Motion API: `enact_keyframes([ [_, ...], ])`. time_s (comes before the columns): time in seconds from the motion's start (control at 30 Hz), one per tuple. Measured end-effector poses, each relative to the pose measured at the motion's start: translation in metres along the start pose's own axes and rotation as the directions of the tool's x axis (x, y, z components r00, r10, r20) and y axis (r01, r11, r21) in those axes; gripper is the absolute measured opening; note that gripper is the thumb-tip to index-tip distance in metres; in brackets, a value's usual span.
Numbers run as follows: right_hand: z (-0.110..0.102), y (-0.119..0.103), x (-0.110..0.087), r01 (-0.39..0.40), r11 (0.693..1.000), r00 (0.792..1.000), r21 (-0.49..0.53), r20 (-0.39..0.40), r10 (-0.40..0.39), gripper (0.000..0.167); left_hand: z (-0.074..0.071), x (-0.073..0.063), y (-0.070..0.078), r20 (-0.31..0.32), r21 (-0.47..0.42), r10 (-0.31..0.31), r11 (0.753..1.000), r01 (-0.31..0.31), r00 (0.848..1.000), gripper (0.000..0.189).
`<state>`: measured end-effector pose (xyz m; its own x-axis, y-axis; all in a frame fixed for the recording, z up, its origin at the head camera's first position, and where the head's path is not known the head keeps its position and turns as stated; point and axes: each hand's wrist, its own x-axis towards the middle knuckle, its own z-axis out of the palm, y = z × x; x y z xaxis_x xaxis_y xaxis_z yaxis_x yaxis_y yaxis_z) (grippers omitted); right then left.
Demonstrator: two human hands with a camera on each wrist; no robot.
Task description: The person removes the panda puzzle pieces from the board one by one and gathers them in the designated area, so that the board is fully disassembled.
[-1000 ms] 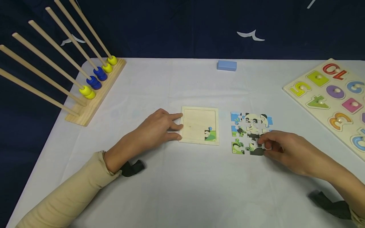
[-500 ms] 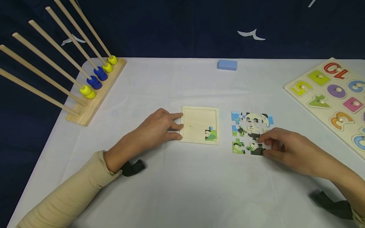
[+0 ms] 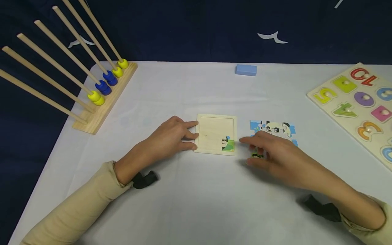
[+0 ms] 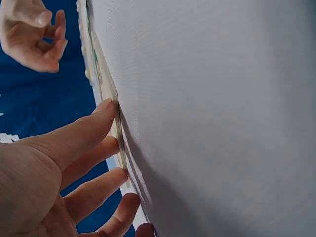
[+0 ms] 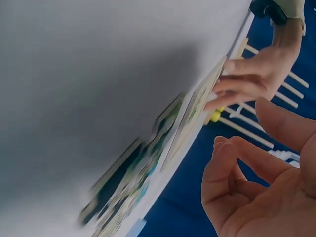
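Observation:
A square wooden puzzle tray (image 3: pixel 211 131) lies mid-table, one green puzzle piece (image 3: pixel 228 145) set in its lower right corner. My left hand (image 3: pixel 169 136) touches the tray's left edge with its fingertips, fingers fairly straight; the left wrist view shows them along that edge (image 4: pixel 118 123). Over the loose panda puzzle pieces (image 3: pixel 275 127), right of the tray, is my right hand (image 3: pixel 281 158). Its index finger points at the tray's right side, thumb apart. The right wrist view shows nothing between thumb and fingers (image 5: pixel 222 163). That hand hides the lower pieces in the head view.
A wooden bead abacus (image 3: pixel 107 98) with tall rods and yellow and blue beads stands at the left. A blue block (image 3: pixel 246 70) lies near the far edge. On the right is a number puzzle board (image 3: pixel 349 93) with knobbed pieces.
My right hand has moved left from the lower right panda pieces to beside the tray, its thumb and index finger now further apart. The left hand keeps its place on the tray.

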<state>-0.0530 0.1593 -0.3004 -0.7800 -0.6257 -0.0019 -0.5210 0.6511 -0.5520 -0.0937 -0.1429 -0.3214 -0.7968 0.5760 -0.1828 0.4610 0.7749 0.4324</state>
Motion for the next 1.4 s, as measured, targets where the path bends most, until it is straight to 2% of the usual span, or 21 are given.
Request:
enact_keyframes([
  [0.1,0.002,-0.006,0.014,-0.013,1.0,0.998,0.001,0.062,0.013,0.05,0.0,0.001,0.001,0.005,-0.001,-0.003,1.0,0.003,1.0,0.039],
  [0.27,0.004,0.001,0.032,-0.058,0.998,0.984,0.016,0.17,0.055,0.06,0.001,0.002,0.001,0.008,0.002,0.002,1.0,-0.002,1.0,0.039],
  [0.43,0.005,0.006,0.04,-0.141,0.99,0.959,0.021,0.251,0.132,0.064,0.001,0.002,0.002,0.006,0.005,0.007,1.0,-0.007,1.0,0.039],
  [0.57,0.006,0.007,0.043,-0.169,0.986,0.944,0.009,0.289,0.16,0.061,0.001,0.001,0.002,0.002,0.008,0.01,1.0,-0.01,1.0,0.04],
  [0.73,0.008,0.006,0.046,-0.177,0.984,0.948,0.015,0.272,0.166,0.052,0.0,0.001,0.002,-0.002,0.012,0.009,1.0,-0.009,1.0,0.039],
  [1.0,0.008,0.005,0.052,-0.138,0.988,0.974,0.065,0.187,0.124,0.034,-0.002,-0.001,0.0,-0.004,-0.001,0.01,1.0,-0.01,1.0,0.037],
  [1.4,0.009,0.002,0.053,-0.161,0.981,0.975,0.105,0.174,0.141,0.025,-0.001,0.0,-0.001,0.007,0.0,0.015,1.0,-0.015,1.0,0.038],
])
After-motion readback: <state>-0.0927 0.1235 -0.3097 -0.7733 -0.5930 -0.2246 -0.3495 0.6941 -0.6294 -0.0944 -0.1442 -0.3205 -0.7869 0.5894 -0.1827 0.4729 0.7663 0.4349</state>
